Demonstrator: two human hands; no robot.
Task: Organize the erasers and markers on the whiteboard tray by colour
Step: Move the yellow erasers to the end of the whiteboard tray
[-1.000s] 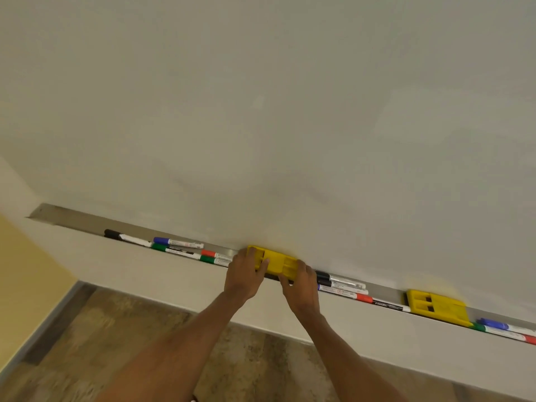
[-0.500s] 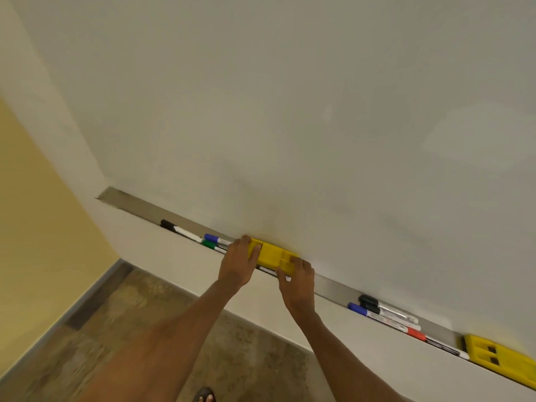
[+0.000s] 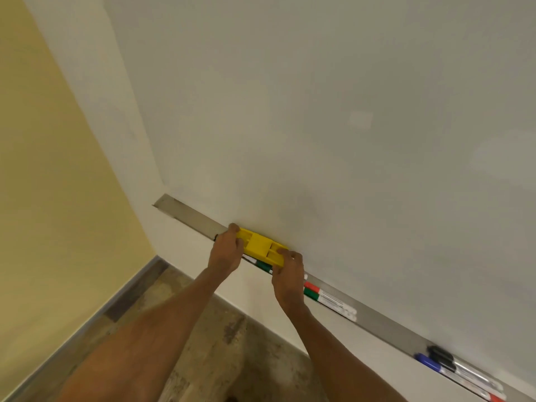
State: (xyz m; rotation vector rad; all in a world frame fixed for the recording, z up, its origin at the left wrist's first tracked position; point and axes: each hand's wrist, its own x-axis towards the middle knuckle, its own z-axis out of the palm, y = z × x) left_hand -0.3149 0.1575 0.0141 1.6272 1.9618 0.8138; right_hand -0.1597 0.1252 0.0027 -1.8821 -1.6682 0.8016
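A yellow eraser (image 3: 259, 246) is held over the left part of the metal whiteboard tray (image 3: 188, 214). My left hand (image 3: 225, 250) grips its left end and my right hand (image 3: 288, 275) grips its right end. Beneath the eraser lie markers, partly hidden; a green cap (image 3: 263, 266) shows under it. Right of my right hand lie a red-capped marker (image 3: 311, 286) and a green-capped marker (image 3: 311, 294) side by side. Further right on the tray sit a blue marker (image 3: 426, 361) and black markers (image 3: 439, 355).
The whiteboard (image 3: 333, 126) fills the view above the tray. A yellow wall (image 3: 49, 184) meets it at the left corner. Below lie a white ledge (image 3: 185, 250) and a mottled floor (image 3: 220, 338). The tray's left end holds nothing.
Both hands have carried the yellow eraser leftwards along the tray, over the left group of markers. The view has swung left, so the second yellow eraser is out of frame.
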